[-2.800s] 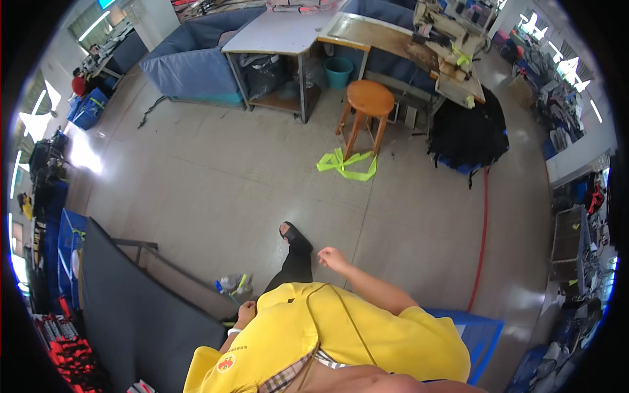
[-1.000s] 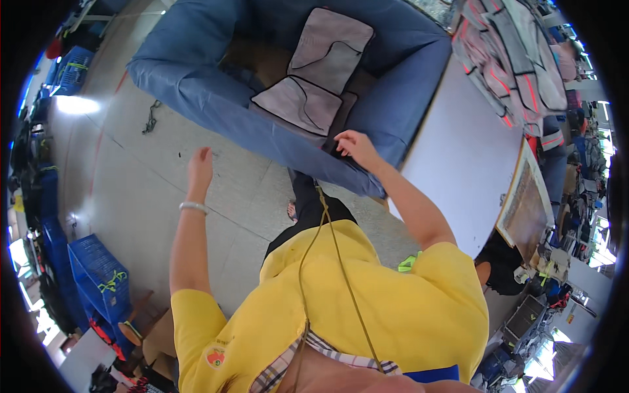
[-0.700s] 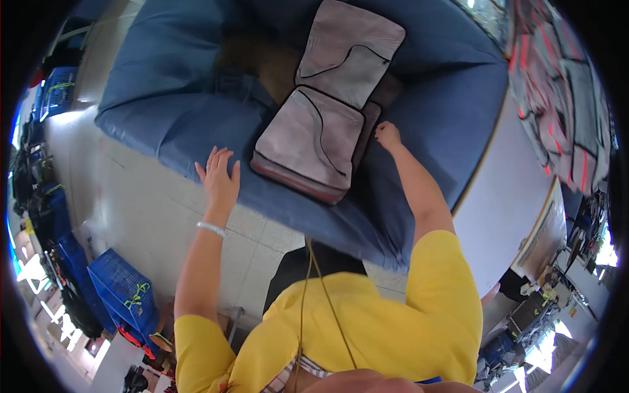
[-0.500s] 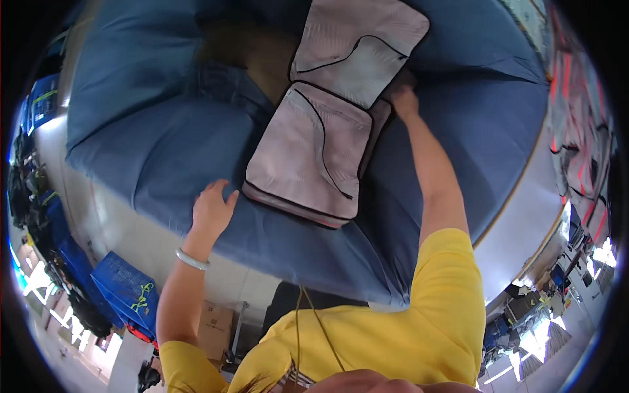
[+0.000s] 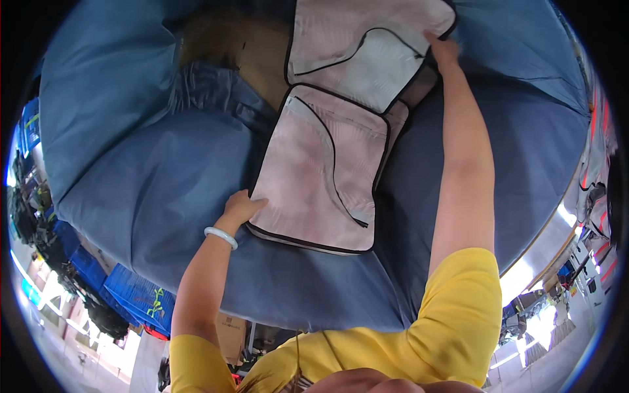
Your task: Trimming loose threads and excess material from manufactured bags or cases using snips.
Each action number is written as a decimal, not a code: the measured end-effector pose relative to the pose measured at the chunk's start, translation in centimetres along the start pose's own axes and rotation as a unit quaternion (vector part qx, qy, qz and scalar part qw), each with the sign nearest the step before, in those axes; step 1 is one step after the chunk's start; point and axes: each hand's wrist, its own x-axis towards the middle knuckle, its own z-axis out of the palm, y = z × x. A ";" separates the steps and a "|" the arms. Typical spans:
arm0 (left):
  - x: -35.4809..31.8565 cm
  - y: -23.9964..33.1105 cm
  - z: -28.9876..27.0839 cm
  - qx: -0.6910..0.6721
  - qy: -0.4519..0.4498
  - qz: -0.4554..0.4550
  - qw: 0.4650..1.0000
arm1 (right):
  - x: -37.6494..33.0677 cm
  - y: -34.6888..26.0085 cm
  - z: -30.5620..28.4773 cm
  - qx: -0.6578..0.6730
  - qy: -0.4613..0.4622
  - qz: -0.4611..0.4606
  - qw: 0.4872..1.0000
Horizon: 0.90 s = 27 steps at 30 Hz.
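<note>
A pale pink fabric bag (image 5: pixel 314 177) with black piped edges lies spread open on blue cloth. Its near panel has a curved dark strip, like a zip, running down to the right. Beyond it, the far panel (image 5: pixel 347 29) carries a similar strip and a lighter grey patch. My left hand (image 5: pixel 244 208) pinches the near panel's lower left corner, thumb on top and fingers underneath. At the far panel's right edge, my right hand (image 5: pixel 445 52) grips the piped border, its fingertips partly hidden. More pink fabric shows under the right side of both panels.
Bulging blue cloth (image 5: pixel 151 190) surrounds the bag, with a brown patch (image 5: pixel 229 46) at the far left. Blue bundles (image 5: pixel 137 295) and a cardboard box (image 5: pixel 230 334) stand below to the left. Grey items with red stripes (image 5: pixel 597 196) are at the far right.
My left hand has moved right onto the near panel's corner. My right hand has gone farther away, up to the far panel's edge. The bag appears slightly shifted and more spread out.
</note>
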 end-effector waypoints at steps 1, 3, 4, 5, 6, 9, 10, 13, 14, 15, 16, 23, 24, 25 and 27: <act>-0.2 -1.0 0.7 0.015 -0.010 0.007 1.000 | -1.5 -0.5 -0.3 -0.094 -0.088 -0.040 0.991; -1.9 -2.1 0.2 0.022 -0.002 0.003 1.000 | -7.6 -7.4 -1.6 -0.143 -0.143 -0.110 0.973; -2.5 -0.9 -0.2 0.044 0.025 0.026 0.998 | -10.1 -7.6 -3.4 -0.133 -0.147 -0.113 0.974; -3.0 0.2 -0.7 0.065 0.054 0.047 0.995 | -12.7 -7.0 -4.4 -0.122 -0.152 -0.118 0.974; -3.8 1.1 -1.4 0.063 0.061 0.056 0.995 | -16.6 -6.7 -5.6 -0.044 -0.076 -0.260 0.962; -7.9 2.6 -3.0 0.025 0.080 0.085 0.993 | -27.3 -6.8 -9.5 0.080 -0.165 -0.239 0.954; -8.9 3.4 -3.1 -0.020 0.088 0.121 0.989 | -30.0 -5.2 -10.7 0.070 -0.174 -0.286 0.939; -12.9 5.4 -2.4 -0.172 0.128 0.195 0.957 | -37.4 -4.9 -14.7 0.081 -0.157 -0.342 0.923; -12.3 4.5 -1.6 -0.266 0.071 0.166 0.947 | -38.9 -7.8 -16.6 0.088 -0.132 -0.344 0.926; -16.1 5.7 -2.5 -0.266 0.078 0.179 0.944 | -39.8 -9.3 -19.0 0.084 -0.119 -0.352 0.924; -20.6 6.8 -3.0 -0.330 0.079 0.223 0.914 | -40.7 -10.8 -21.5 0.102 -0.095 -0.360 0.923; -45.3 -0.1 -1.2 -0.568 0.079 0.344 0.743 | -49.5 -23.6 -37.0 0.294 0.078 -0.278 0.911; -48.0 -2.5 0.0 -0.582 0.094 0.354 0.726 | -51.0 -23.8 -37.9 0.281 0.142 -0.316 0.895; -50.4 -4.6 1.5 -0.594 0.118 0.357 0.711 | -52.7 -24.0 -39.9 0.259 0.201 -0.265 0.907; -54.4 -6.4 10.1 -0.622 0.176 0.367 0.669 | -54.8 -20.6 -45.2 0.337 0.243 -0.253 0.874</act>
